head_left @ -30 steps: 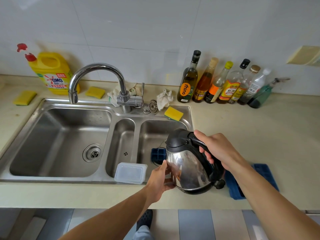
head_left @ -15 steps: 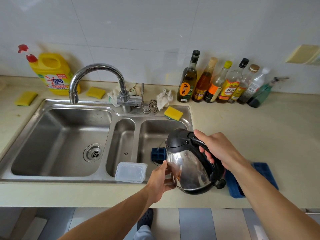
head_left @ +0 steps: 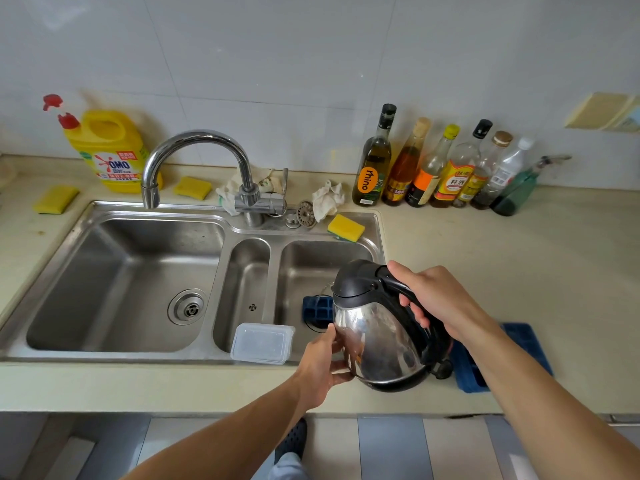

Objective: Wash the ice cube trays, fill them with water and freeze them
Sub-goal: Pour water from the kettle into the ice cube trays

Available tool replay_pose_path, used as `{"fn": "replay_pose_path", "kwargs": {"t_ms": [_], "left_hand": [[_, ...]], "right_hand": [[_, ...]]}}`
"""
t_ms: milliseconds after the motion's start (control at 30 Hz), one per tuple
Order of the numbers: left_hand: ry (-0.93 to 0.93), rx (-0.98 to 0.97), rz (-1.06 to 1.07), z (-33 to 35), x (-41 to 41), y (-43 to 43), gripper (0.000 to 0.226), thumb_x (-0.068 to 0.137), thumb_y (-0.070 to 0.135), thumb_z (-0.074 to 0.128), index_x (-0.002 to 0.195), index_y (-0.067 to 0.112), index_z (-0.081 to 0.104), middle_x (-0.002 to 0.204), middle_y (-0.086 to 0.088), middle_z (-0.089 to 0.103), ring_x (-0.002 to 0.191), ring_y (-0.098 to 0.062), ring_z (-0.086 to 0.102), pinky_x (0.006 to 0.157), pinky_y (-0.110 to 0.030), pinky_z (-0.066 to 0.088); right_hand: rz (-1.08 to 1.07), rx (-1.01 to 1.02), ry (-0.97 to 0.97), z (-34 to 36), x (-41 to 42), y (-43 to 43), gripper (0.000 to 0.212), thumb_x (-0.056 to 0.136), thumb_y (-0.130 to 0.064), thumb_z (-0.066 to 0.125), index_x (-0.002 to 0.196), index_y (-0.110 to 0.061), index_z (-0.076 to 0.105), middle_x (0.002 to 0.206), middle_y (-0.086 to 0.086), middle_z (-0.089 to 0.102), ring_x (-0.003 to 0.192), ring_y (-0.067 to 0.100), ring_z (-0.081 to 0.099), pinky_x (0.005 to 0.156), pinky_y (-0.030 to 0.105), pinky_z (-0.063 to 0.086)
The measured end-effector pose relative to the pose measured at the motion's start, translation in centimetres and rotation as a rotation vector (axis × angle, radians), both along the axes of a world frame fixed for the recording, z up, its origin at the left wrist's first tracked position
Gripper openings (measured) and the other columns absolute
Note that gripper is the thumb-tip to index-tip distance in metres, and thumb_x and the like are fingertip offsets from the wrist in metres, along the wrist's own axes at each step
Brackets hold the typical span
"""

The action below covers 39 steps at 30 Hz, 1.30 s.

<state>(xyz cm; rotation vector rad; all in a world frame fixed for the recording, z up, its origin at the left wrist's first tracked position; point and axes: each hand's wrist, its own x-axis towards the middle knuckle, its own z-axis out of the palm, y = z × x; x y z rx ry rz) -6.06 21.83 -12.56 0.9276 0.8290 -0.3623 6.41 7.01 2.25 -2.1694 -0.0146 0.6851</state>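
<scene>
Lower centre of the frame: my right hand point(head_left: 440, 299) is wrapped round the black handle of the kettle point(head_left: 377, 334), which is tipped with its spout to the left, over the right basin point(head_left: 311, 265).
Support: my left hand point(head_left: 322, 365) cups the kettle's steel belly, thumb up its side and fingers curled under it.
Change: next to none. Against the views a second and half a second back, both hands and the kettle keep the same pose.
Meaning: I judge this a slow pour, the filling step. A faint thread at the spout may be water, but I cannot tell.
Trays: one blue ice cube tray point(head_left: 317, 308) lies on the basin floor just below the spout, partly hidden by the kettle. A second blue tray point(head_left: 526, 344) sits on the worktop point(head_left: 519, 258) at lower right, behind my right forearm.
Nearby: a clear box point(head_left: 262, 342) rests on the front rim of the sink point(head_left: 104, 356), just left of the left hand.
Writing: "OMO" on the yellow jug point(head_left: 110, 154), upper left; "rhino" on the dark bottle point(head_left: 372, 168), right of centre; "料酒" on the yellow-labelled bottle point(head_left: 456, 180) beside it.
</scene>
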Motion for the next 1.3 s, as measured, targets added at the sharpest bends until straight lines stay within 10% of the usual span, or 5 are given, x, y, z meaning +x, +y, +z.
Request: {"fn": "replay_pose_path", "kwargs": {"t_ms": [1300], "left_hand": [[-0.060,-0.005,-0.098,1.1,1.2,-1.5,0.042,0.107,0.040,0.037,0.104,0.010,0.068,0.109,-0.014,0.073,0.109,-0.033,0.065,0.091,-0.047,0.056]], "right_hand": [[-0.087,-0.002,0.006,1.8,-0.3,-2.3,0.062,0.092,-0.063,0.059,0.066,-0.007,0.067,0.049,0.007,0.053,0.041,0.020,0.047,0.049,0.027,0.045]]}}
